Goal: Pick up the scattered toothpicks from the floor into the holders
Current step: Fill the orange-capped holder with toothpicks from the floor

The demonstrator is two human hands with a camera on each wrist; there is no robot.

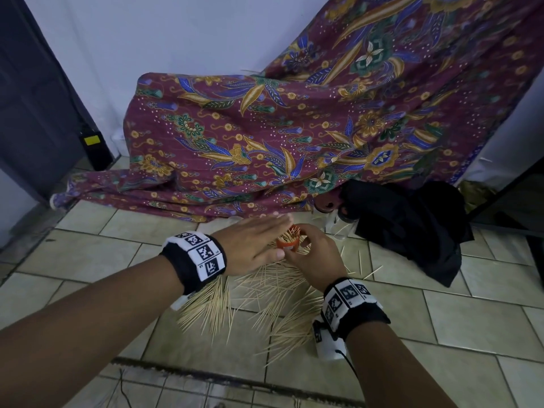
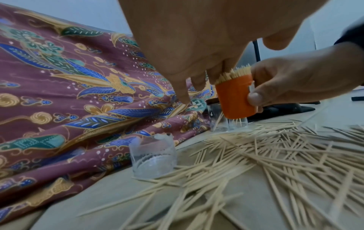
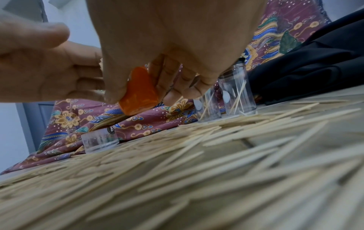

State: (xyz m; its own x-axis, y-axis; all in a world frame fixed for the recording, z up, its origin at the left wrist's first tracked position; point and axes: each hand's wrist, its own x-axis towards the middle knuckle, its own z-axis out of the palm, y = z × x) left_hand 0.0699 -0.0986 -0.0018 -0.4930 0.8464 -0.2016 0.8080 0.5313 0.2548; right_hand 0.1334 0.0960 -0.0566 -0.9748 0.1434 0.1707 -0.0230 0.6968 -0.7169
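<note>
An orange toothpick holder (image 1: pixel 286 243), packed with upright toothpicks, is lifted off the tiled floor, and my right hand (image 1: pixel 313 254) grips it round its side. My left hand (image 1: pixel 256 242) is open, its straight fingers laid against the tips of the toothpicks in the orange holder (image 2: pixel 234 96). In the right wrist view my fingers curl round the orange holder (image 3: pixel 139 91). Loose toothpicks (image 1: pixel 265 298) lie spread thickly over the tiles below both hands. Two clear holders (image 3: pixel 238 93) with a few toothpicks in them stand behind, and a short clear cup (image 2: pixel 153 157) stands to the left.
A patterned maroon cloth (image 1: pixel 294 136) drapes over something along the back. A black cloth (image 1: pixel 412 222) lies heaped at the right beside the clear holders. A dark door (image 1: pixel 29 98) stands at the left. A dark strip (image 1: pixel 206 375) crosses the floor near me.
</note>
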